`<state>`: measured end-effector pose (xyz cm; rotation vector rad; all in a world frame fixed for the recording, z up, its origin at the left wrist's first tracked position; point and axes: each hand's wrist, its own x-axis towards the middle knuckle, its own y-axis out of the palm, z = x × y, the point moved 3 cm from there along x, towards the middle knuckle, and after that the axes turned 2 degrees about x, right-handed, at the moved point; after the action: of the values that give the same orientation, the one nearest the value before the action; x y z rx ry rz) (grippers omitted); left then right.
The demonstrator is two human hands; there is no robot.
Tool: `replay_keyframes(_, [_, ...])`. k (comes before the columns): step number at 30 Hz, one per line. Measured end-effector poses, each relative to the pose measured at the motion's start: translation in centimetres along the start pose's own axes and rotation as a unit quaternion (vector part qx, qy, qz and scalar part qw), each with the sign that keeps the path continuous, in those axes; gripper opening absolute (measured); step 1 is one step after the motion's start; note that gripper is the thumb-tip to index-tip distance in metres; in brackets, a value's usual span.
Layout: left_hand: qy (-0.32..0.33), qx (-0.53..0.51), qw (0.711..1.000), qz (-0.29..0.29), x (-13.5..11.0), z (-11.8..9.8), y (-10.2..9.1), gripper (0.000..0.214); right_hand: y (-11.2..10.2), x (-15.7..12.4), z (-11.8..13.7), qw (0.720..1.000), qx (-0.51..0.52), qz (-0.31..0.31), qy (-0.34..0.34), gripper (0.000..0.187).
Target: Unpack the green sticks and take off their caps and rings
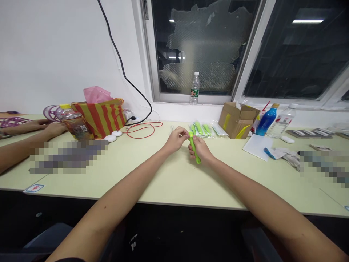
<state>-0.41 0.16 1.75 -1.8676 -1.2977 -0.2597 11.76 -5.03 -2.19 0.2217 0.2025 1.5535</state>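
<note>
My right hand (202, 149) is wrapped round a bright green stick-shaped tool (195, 151), which slants down towards me over the pale green table (169, 178). My left hand (176, 139) pinches the top end of that green tool with its fingertips. Just behind both hands lie a few more green tools in clear packets (203, 129).
An open cardboard box (236, 120) stands right of the packets, with a blue bottle (266, 119), a clear bottle (282, 122) and white paper (257, 146) beyond. At the left are a striped red and yellow bag (102, 116), a drink bottle (73, 122), a red cable (141, 129) and another person's arms (24, 140). A water bottle (194, 88) stands on the windowsill.
</note>
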Motion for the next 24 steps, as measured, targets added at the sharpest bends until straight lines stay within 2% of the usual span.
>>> replay_keyframes(3, [0.026, 0.032, 0.999, -0.016, 0.0, -0.3, 0.0, 0.011, 0.4, 0.0, 0.1, 1.0, 0.003, -0.004, 0.007, 0.026])
replay_keyframes(6, [0.061, 0.093, 0.992, -0.064, 0.1, -0.7, -0.2, 0.015, 0.9, 0.0, 0.1, 1.0, 0.007, 0.004, 0.027, 0.028])
replay_keyframes(9, [0.063, 0.147, 0.982, -0.101, 0.2, -0.7, -0.4, 0.018, 1.4, 0.3, 0.1, 0.999, -0.002, 0.006, 0.044, 0.03])
replay_keyframes(15, [0.044, 0.269, 0.959, -0.081, 0.4, -0.2, 0.4, 0.026, 1.5, 0.7, 0.2, 0.998, -0.039, 0.006, 0.056, 0.032])
replay_keyframes(18, [0.044, 0.276, 0.958, -0.07, 0.7, -0.1, 0.6, 0.029, 1.7, 0.4, 0.8, 0.996, -0.053, 0.023, 0.064, 0.034])
replay_keyframes(20, [0.034, 0.25, 0.966, -0.06, 1.1, 0.4, -0.3, 0.031, 1.6, -0.1, 1.0, 0.994, -0.072, 0.034, 0.068, 0.034])
replay_keyframes(22, [0.003, 0.211, 0.975, -0.066, 1.5, 1.5, -2.4, 0.031, 1.2, -0.7, 0.8, 0.989, -0.113, 0.061, 0.076, 0.035])
replay_keyframes(24, [-0.062, 0.173, 0.971, -0.152, 1.7, 3.1, -5.7, 0.028, 0.6, -1.5, 0.1, 0.974, -0.164, 0.12, 0.096, 0.035])
